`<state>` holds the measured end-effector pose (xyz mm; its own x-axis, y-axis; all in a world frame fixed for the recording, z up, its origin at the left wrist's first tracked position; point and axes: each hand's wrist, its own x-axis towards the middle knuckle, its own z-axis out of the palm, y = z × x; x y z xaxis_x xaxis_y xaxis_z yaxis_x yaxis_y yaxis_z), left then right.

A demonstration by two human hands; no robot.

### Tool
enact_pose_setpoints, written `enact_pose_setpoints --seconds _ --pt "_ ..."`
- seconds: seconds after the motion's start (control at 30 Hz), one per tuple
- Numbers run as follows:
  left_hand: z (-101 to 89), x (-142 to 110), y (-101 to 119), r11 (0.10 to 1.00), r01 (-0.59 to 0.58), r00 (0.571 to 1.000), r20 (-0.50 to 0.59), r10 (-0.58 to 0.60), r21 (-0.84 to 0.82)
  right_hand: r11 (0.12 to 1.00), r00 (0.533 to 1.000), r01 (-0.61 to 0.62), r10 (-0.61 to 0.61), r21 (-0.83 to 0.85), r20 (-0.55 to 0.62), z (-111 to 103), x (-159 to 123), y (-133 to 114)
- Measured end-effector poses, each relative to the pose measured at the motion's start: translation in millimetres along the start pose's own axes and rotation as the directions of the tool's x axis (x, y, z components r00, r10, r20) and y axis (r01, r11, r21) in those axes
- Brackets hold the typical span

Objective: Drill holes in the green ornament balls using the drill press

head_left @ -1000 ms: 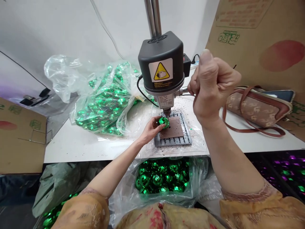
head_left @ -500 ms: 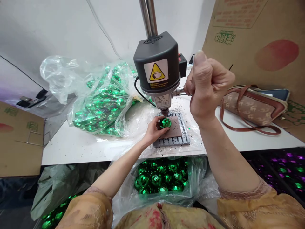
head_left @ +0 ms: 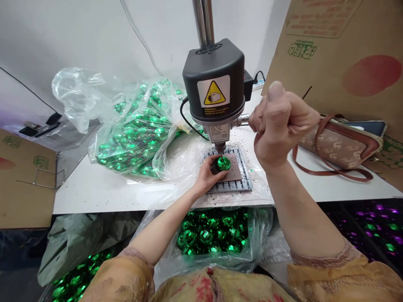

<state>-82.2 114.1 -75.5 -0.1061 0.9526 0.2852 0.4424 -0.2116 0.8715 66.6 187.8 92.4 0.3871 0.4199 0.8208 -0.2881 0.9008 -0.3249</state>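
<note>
A small drill press (head_left: 214, 84) with a black motor housing and a yellow warning label stands on the white table. Under its chuck (head_left: 220, 147), my left hand (head_left: 208, 174) grips a shiny green mirror ball (head_left: 223, 163) between thumb and fingers. The ball rests on a brown pad (head_left: 234, 170) over the slotted metal base (head_left: 244, 184). My right hand (head_left: 280, 121) is closed in a fist beside the motor, around the press's feed lever (head_left: 242, 120); most of the lever is hidden by the fingers.
A clear plastic bag (head_left: 132, 147) full of green mirror balls lies left of the press. More green balls (head_left: 214, 233) fill a lined container below the table edge. At right sit a patterned handbag (head_left: 343, 142) and a large cardboard box (head_left: 340, 46). Dark shavings dot the table.
The view has shifted a little, so the press appears farther right. My right hand sits slightly lower and farther right in view. My left hand still holds the ball under the chuck.
</note>
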Motion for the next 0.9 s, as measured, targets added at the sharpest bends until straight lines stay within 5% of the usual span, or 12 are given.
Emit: enact_pose_setpoints --seconds 0.5,0.9 --pt "-0.4 0 -4 1.0 -0.001 1.0 0.016 0.001 -0.011 0.988 0.987 0.148 -0.15 0.033 0.054 -16 -19 8" --pt "0.4 -1 -3 1.0 0.001 1.0 0.015 -0.001 -0.004 0.993 0.992 0.119 -0.12 0.019 0.046 -21 -29 7"
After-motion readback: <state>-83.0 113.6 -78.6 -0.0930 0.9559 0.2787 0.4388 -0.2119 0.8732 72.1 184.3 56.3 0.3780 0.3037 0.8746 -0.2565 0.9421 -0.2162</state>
